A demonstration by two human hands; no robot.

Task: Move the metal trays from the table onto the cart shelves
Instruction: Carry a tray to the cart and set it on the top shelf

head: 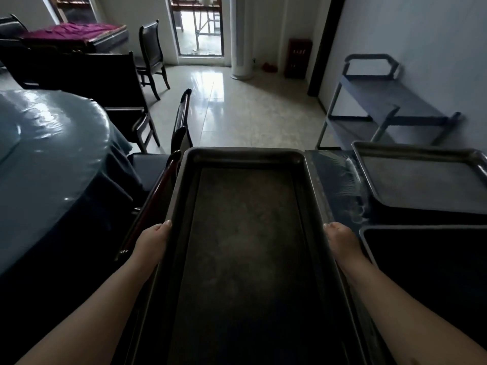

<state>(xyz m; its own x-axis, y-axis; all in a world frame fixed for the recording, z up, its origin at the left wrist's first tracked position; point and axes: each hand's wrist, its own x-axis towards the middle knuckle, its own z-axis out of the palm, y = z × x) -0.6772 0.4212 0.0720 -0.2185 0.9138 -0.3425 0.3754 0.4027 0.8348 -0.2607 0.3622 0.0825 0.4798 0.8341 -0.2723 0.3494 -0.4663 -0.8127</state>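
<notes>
Tray held level between left hand and right hand, thumbs on its long rims, fingers hidden beneath, grasping it.

The tray you hold is dull, scuffed metal, and so is the paler tray to your right. Beside you the round table wears a glossy, wrinkled cover; the floor is polished tile.

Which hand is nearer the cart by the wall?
Right. The right hand grips the held tray's right edge, on the cart's side; the left hand grips the opposite edge.
</notes>
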